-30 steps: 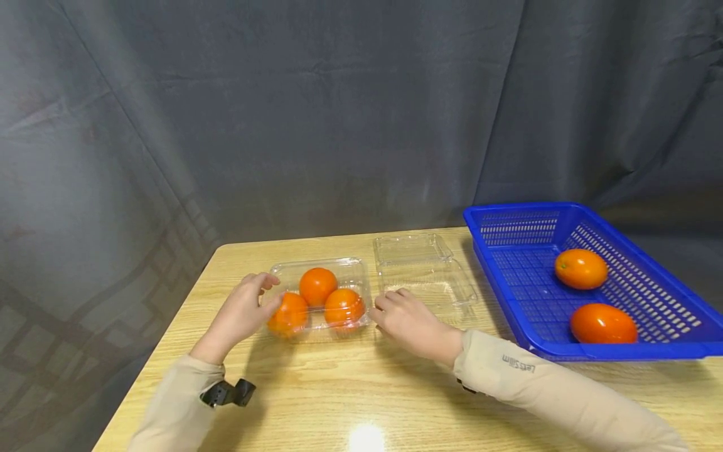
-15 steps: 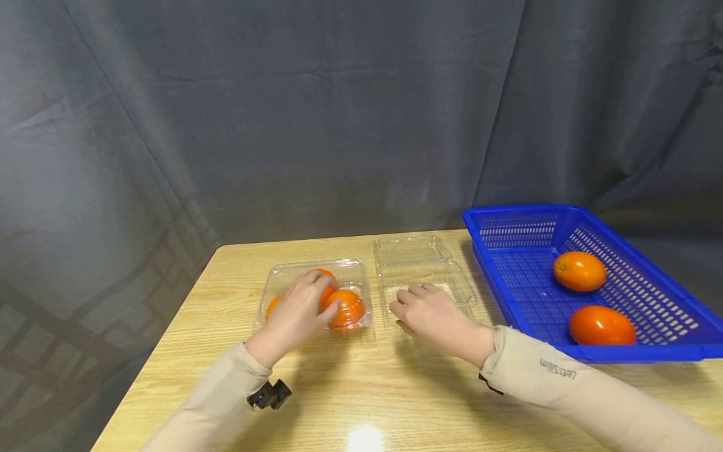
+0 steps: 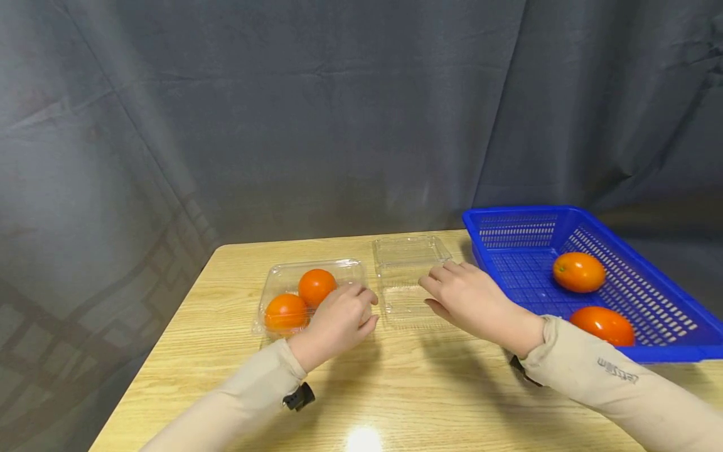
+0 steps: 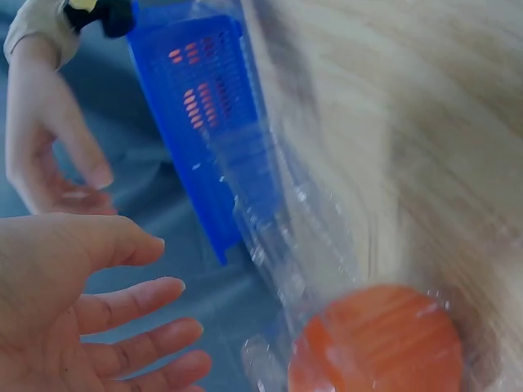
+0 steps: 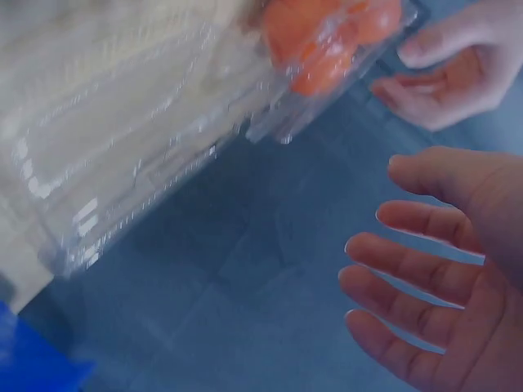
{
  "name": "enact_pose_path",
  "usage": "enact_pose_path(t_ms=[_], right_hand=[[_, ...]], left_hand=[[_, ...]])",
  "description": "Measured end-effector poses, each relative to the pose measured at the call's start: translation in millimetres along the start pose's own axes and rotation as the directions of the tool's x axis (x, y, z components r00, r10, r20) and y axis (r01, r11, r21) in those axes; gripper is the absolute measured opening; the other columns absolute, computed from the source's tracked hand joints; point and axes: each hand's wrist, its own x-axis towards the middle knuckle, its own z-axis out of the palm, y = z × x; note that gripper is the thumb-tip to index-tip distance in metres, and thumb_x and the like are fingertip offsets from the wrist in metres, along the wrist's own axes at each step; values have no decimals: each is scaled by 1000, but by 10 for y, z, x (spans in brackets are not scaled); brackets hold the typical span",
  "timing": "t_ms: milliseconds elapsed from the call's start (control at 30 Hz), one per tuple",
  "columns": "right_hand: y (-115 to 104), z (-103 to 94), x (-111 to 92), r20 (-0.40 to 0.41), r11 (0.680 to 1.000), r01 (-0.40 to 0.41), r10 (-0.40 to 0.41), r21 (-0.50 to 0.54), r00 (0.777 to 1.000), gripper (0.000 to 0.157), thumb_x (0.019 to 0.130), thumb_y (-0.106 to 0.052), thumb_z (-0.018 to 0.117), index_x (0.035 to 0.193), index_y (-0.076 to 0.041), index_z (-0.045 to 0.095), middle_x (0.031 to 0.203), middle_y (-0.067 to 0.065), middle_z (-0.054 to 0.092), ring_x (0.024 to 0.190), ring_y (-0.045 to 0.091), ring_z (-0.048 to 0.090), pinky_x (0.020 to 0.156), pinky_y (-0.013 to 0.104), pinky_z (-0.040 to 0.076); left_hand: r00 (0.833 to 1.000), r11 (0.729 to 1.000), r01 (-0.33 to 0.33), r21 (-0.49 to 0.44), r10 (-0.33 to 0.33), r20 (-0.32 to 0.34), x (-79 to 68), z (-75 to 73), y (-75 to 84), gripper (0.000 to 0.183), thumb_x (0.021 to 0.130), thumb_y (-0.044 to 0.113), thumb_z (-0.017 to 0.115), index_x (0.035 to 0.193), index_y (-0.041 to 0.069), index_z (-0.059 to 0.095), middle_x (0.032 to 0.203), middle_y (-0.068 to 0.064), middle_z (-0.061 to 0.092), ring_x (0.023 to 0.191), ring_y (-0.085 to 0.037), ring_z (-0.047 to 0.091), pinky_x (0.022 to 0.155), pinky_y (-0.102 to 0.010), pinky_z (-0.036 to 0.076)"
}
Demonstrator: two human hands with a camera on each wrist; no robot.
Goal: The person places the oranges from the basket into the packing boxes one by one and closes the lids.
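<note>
In the head view, a clear plastic clamshell box (image 3: 277, 274) holds round orange fruits (image 3: 317, 288), two of them showing beside my left hand. My left hand (image 3: 339, 319) is over the box's right side and hides that part. In the left wrist view its fingers (image 4: 163, 333) are spread and relaxed, with nothing in them, beside a fruit (image 4: 380, 343) under clear plastic. My right hand (image 3: 477, 302) hovers over the right edge of a second clear clamshell box (image 3: 412, 252), which lies unfolded. The right wrist view has that hand's fingers (image 5: 409, 261) extended and holding nothing.
At the right stands a blue perforated basket (image 3: 497, 295) with two larger orange fruits (image 3: 578, 272) inside. A dark grey curtain (image 3: 339, 125) hangs behind the wooden table (image 3: 395, 402).
My left hand has moved right across the fruit box, from its left side to its right. My right hand has drawn away to the right, from between the boxes toward the basket.
</note>
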Motion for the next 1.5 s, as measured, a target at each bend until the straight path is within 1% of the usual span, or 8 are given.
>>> enact_pose_path(t_ms=[133, 367, 533, 667, 900, 1067, 1267, 1500], right_hand=[[105, -71, -18, -9, 1000, -11, 11, -8, 1000, 29, 68, -20, 80, 83, -9, 58, 74, 3, 59, 68, 22, 58, 58, 35, 47], [280, -177, -77, 17, 999, -43, 43, -7, 999, 29, 69, -19, 80, 87, -8, 60, 75, 4, 58, 67, 25, 55, 57, 37, 46], [382, -235, -116, 37, 997, -64, 65, -31, 997, 29, 69, -18, 81, 85, -8, 59, 73, 5, 56, 63, 24, 53, 52, 35, 44], [457, -248, -147, 50, 996, -85, 87, -38, 995, 27, 69, -16, 80, 82, -7, 58, 71, 6, 55, 61, 24, 51, 51, 34, 43], [577, -246, -212, 60, 991, -125, 127, -39, 990, 27, 68, -15, 79, 86, -5, 61, 72, 7, 56, 64, 27, 54, 55, 38, 47], [668, -259, -265, 67, 989, -144, 146, -45, 987, 28, 69, -17, 79, 87, -5, 62, 75, 9, 58, 64, 28, 55, 55, 40, 49], [807, -275, -331, 124, 979, -197, 201, -44, 972, 28, 71, -18, 78, 91, -4, 65, 79, 11, 62, 65, 29, 58, 59, 42, 52], [967, -260, -397, 192, 969, -242, 246, -45, 950, 28, 72, -17, 77, 92, -2, 65, 78, 13, 63, 66, 31, 60, 57, 45, 51]], left_hand=[[998, 1000, -16, 25, 15, 62, 49, 60, 64, 22, 83, 25, 67, 98, 9, 67, 95, -3, 63, 95, -21, 62, 87, -33, 52], [991, 998, -24, 63, 16, 132, 115, 166, 144, 30, 83, 28, 68, 106, 9, 65, 98, -4, 62, 94, -22, 61, 83, -34, 53], [991, 997, -28, 70, 19, 132, 131, 230, 155, 33, 82, 27, 69, 109, 8, 63, 100, -6, 62, 93, -23, 61, 80, -34, 54], [990, 996, -41, 82, 30, 137, 137, 258, 166, 30, 82, 25, 70, 105, 7, 63, 96, -5, 62, 89, -20, 61, 80, -32, 53], [990, 990, -40, 135, 21, 141, 160, 328, 202, 25, 80, 26, 71, 99, 11, 64, 89, -2, 60, 82, -16, 60, 75, -28, 51], [989, 986, -45, 161, 22, 144, 168, 375, 225, 24, 80, 26, 72, 99, 13, 65, 90, -2, 62, 83, -17, 62, 81, -31, 51], [988, 974, -60, 217, 26, 153, 169, 390, 251, 20, 81, 27, 70, 97, 14, 68, 89, -1, 64, 83, -15, 63, 86, -31, 51], [988, 966, -57, 254, 17, 156, 179, 407, 255, 17, 82, 28, 70, 92, 16, 68, 84, 1, 64, 77, -13, 63, 82, -28, 51]])
